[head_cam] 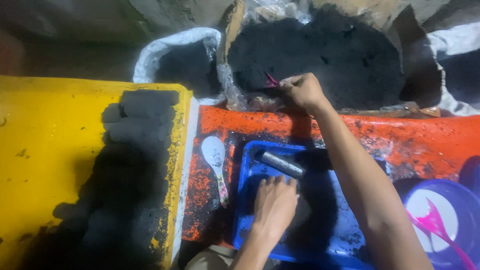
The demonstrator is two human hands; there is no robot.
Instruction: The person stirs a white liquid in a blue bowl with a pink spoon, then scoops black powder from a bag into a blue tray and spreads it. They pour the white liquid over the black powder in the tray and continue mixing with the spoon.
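the left hand [274,206] sits closest to the lens, fingers flat and spread, pressing palm-down on a dark mound of black powder [312,210] in the blue tray [245,200]. it grips nothing, it just bears down. just beyond its fingertips a short grey metal tube [281,164] lies tilted on the tray, touching the powder's edge. further out, the right hand [303,90] reaches over the orange surface [425,137] into the big heap of black powder [325,55], fingertips pinched together on a small pink scoop [271,80] whose tip pokes out to the left. so this looks like the gathering step: more powder being scooped from the heap while the mound in the tray is held and packed. the next move likely calls for a level carry back across the orange rim so nothing spills, and a clear landing spot beside the pressing hand. off to the left a white spoon [215,160] lies idle on the orange surface, and dark pressed cylinders [142,117] are stacked on the yellow surface [45,150]. at lower right, a purple bowl [440,215] holds a pink utensil.
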